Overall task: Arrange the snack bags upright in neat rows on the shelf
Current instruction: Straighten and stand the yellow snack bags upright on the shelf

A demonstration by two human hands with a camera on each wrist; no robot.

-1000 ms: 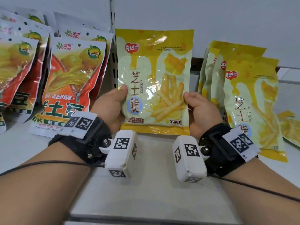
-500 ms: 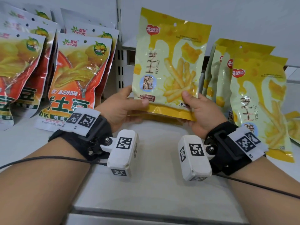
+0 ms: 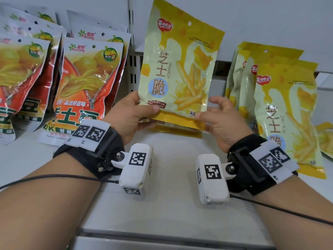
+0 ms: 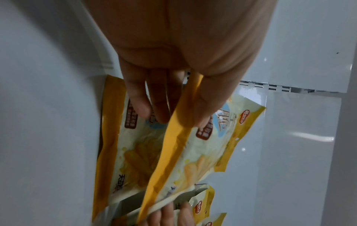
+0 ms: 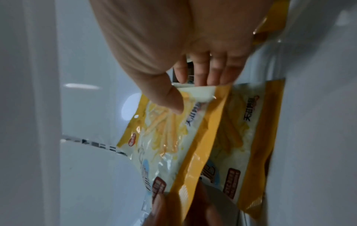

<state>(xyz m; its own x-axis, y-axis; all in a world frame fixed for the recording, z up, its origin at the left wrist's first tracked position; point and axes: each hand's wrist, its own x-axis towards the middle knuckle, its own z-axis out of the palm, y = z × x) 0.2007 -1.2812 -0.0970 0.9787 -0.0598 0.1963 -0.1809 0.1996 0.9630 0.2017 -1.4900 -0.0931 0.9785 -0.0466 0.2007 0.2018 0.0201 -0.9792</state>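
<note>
Both hands pinched the bottom corners of a glossy yellow cheese-stick snack bag (image 3: pixel 178 69), left hand (image 3: pixel 129 116) and right hand (image 3: pixel 223 121), holding it tilted above the white shelf (image 3: pixel 173 177), between orange-red chip bags (image 3: pixel 84 87) and upright matching yellow bags (image 3: pixel 288 114).

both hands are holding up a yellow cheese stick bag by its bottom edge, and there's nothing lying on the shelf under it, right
Not quite. The left hand and right hand do hold the yellow cheese stick bag by its bottom edge, but a second yellow bag lies on the shelf beneath it, as the left wrist view shows.
</note>
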